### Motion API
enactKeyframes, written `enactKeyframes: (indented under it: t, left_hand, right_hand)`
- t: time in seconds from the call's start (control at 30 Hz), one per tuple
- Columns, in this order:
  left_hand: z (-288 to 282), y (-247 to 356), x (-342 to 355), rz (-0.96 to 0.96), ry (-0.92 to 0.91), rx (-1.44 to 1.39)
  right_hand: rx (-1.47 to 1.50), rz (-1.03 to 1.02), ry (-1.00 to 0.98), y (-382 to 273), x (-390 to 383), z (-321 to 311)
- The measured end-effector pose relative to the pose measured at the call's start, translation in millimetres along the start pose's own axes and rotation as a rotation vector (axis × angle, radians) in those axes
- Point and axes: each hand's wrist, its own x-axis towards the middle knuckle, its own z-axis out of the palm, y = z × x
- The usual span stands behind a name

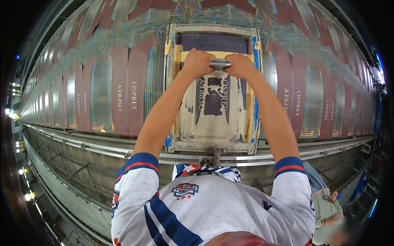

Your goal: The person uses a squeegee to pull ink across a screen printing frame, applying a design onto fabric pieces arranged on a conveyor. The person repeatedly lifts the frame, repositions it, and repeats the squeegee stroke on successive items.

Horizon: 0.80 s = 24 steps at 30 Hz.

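Note:
Both my arms reach forward over a printing screen, a rectangular frame with metal edges and blue and yellow tape along its sides. My left hand and my right hand are closed on the two ends of a squeegee with a grey metal bar. It stands across the upper part of the screen, its blade mostly hidden by my hands. Cream-coloured ink lies in a thick smeared layer on the nearer part of the mesh. Dark purple mesh shows beyond the squeegee and between the ink streaks.
Maroon fabric panels with pale lettering lie in rows on the long table, left and right of the screen. Tangled threadlike lines run between rows. A metal rail edges the table's near side. Another person is at the lower right.

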Motion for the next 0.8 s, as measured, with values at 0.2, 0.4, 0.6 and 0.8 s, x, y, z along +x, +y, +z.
enactKeyframes:
  t: [0.2, 0.4, 0.6, 0.8]
  left_hand:
    - [23, 45, -75, 0.037, 0.094, -0.033]
    - [31, 126, -197, -0.007, 0.083, -0.024]
    - [35, 131, -198, -0.029, 0.126, -0.047]
    - [31, 138, -205, -0.042, 0.139, 0.055]
  right_hand:
    - [-0.019, -0.026, 0.024, -24, -76, 47]
    - [0.179, -0.116, -0.014, -65, -197, 92]
    - [0.160, 0.282, 0.873, 29, -171, 57]
    - [0.482, 0.462, 0.852, 124, -131, 119]
